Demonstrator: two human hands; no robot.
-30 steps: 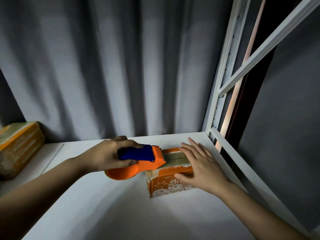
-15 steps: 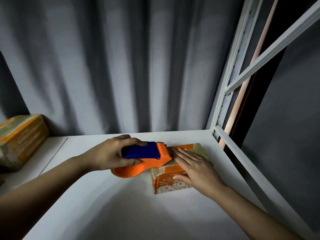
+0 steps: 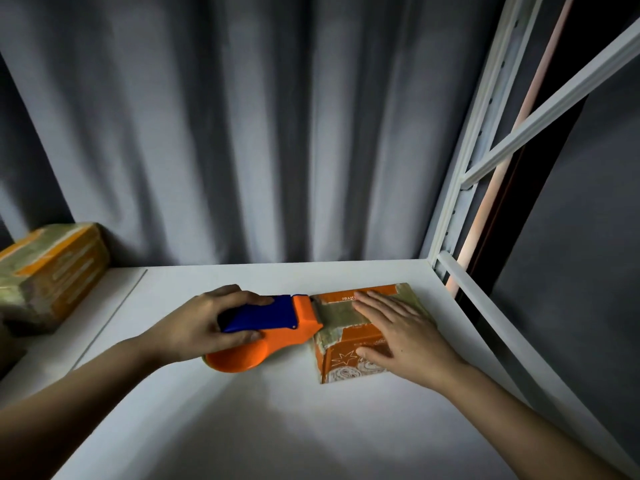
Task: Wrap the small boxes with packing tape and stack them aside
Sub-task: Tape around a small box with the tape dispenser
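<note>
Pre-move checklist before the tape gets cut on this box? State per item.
1. Left hand grips tape dispenser: ok.
2. Right hand flat on small box, pinning it: ok.
3. Dispenser mouth at the box's left top edge: ok.
4. Tape strip lies across the box top: ok.
5. Strip run down the left side: not ok.
6. Wrapped boxes stacked at left: ok.
</note>
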